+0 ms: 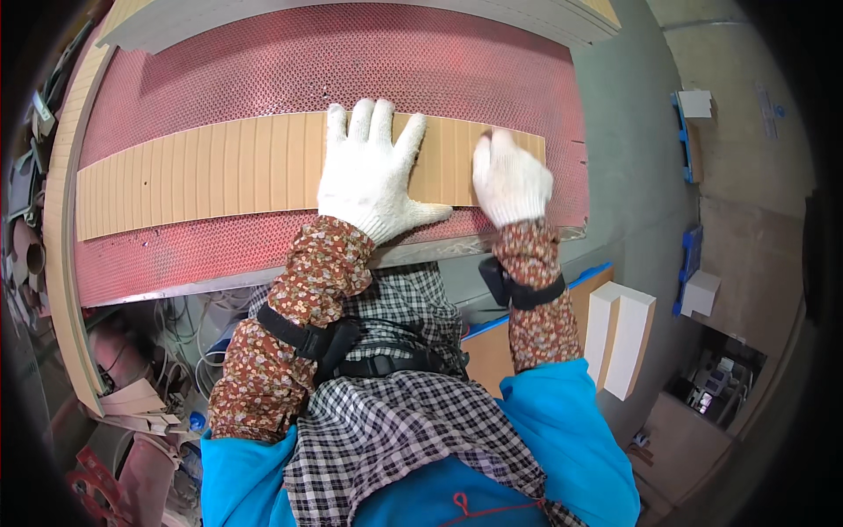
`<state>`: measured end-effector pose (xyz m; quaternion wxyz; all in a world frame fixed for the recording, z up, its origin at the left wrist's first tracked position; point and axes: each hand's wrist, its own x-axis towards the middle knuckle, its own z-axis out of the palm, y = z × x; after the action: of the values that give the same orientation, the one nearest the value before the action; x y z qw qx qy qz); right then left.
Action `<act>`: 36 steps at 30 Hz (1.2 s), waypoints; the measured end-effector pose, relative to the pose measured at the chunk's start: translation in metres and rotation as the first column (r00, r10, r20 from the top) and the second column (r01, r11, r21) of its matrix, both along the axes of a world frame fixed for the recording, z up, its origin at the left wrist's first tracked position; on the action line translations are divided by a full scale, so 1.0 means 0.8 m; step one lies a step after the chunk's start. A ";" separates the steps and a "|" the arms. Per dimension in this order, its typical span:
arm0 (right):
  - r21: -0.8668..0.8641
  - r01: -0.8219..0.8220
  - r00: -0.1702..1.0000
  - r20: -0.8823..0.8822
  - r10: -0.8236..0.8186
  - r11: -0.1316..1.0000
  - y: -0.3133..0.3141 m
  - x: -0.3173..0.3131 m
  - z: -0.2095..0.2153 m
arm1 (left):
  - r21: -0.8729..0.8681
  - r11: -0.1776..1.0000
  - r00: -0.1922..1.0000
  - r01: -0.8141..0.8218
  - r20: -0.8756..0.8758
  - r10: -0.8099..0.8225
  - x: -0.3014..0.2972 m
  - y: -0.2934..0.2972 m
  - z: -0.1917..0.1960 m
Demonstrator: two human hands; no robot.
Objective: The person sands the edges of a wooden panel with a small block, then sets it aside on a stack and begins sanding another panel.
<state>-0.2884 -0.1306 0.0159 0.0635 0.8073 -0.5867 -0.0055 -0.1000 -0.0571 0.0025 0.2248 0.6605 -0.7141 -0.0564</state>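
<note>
A long tan grooved board (219,171) lies across a red perforated table top (351,61). My left hand (373,171), in a white knit glove, lies flat with fingers spread on the board's right part. My right hand (509,180), also gloved, presses on the board's right end, fingers together and curled slightly down. Neither hand grips anything. Both forearms wear floral sleeves with black straps.
A grey and tan panel (369,18) lies along the table's far edge. White and tan blocks (622,329) stand on the floor at right, with blue-edged boards (689,136) further right. Cables and scrap pieces (176,334) sit under the table at left.
</note>
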 end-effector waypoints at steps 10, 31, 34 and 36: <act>0.166 -0.050 0.994 0.102 0.033 0.985 0.123 -0.038 0.015 | -0.010 1.000 0.999 -0.015 0.036 0.015 0.001 0.003 -0.002; 0.106 0.048 0.988 0.143 -0.063 0.993 0.103 -0.036 0.014 | -0.015 1.000 1.000 -0.004 0.027 0.005 -0.001 0.003 0.003; 0.077 -0.036 0.992 0.123 0.026 0.996 0.091 -0.034 0.018 | -0.040 0.999 1.000 -0.001 0.010 0.002 0.000 0.003 0.000; 0.059 -0.039 0.992 0.123 0.031 0.998 0.077 -0.034 0.012 | -0.067 0.998 1.000 0.003 -0.002 -0.004 -0.002 0.002 -0.002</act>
<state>-0.3155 -0.0689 0.0253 0.0030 0.8178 -0.5748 0.0271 -0.1012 -0.0557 0.0012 0.2474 0.6513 -0.7166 -0.0337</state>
